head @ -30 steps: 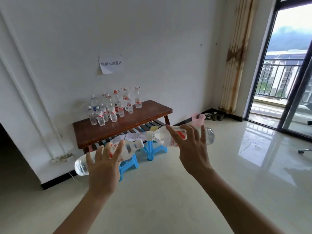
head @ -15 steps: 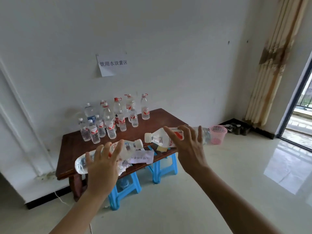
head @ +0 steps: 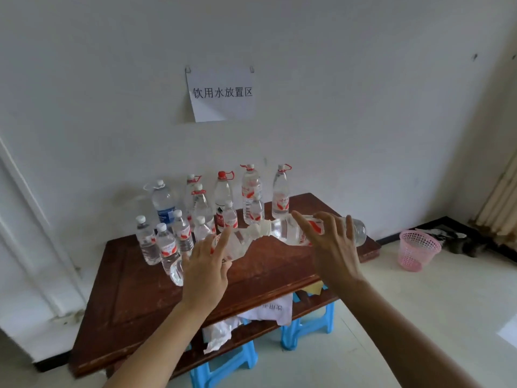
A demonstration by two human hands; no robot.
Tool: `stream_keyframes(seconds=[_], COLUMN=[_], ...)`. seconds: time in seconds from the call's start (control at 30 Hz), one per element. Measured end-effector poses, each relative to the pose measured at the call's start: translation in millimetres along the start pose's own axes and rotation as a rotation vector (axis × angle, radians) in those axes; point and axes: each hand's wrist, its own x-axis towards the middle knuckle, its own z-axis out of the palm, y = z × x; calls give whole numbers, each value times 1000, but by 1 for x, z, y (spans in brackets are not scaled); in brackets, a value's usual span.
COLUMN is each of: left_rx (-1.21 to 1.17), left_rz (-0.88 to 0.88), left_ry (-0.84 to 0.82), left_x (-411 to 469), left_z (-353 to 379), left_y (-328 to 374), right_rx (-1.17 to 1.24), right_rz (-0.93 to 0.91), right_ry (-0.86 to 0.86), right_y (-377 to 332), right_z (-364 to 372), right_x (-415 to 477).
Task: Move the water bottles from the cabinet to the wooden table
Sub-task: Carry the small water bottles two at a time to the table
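My left hand point(head: 205, 270) curls round clear bottle point(head: 237, 245), right hand point(head: 333, 247) wraps second bottle point(head: 288, 233); both held sideways over wooden table point(head: 140, 289). Reckon weighty, smooth, thin-walled; best gripped mid-body at label. Beyond, standing bottles point(head: 223, 208) crowd wall side.

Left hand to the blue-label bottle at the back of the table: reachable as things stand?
Probably not directly. The left hand grips a water bottle, and small bottles stand in front of the blue-label bottle. Its top looks clear, so maybe from above, once the hand is emptied.
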Motion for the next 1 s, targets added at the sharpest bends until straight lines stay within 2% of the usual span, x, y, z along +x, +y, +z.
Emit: stream_keyframes(seconds=[0.2,0.37,0.47,0.73,0.87,1.0], left_rx=[-102,-214,-230,-247,-315,-326], left_rz=[12,-15,-96,-429,-582,-598], left_ry=[-74,-58,-31,-53,-49,-66], left_x=[105,162,192,228,229,230], left_z=[66,134,182,271,305,328], left_y=[-32,-44,-50,-60,-67,-80], right_rx=[7,65,195,612,754,872], right_rz=[105,163,197,223,363,488], right_ry=[-55,-123,-131,-384,-474,-518], right_y=[35,72,95,140,137,123], right_z=[71,150,209,335,387,421], right_x=[69,112,138,189,203,203])
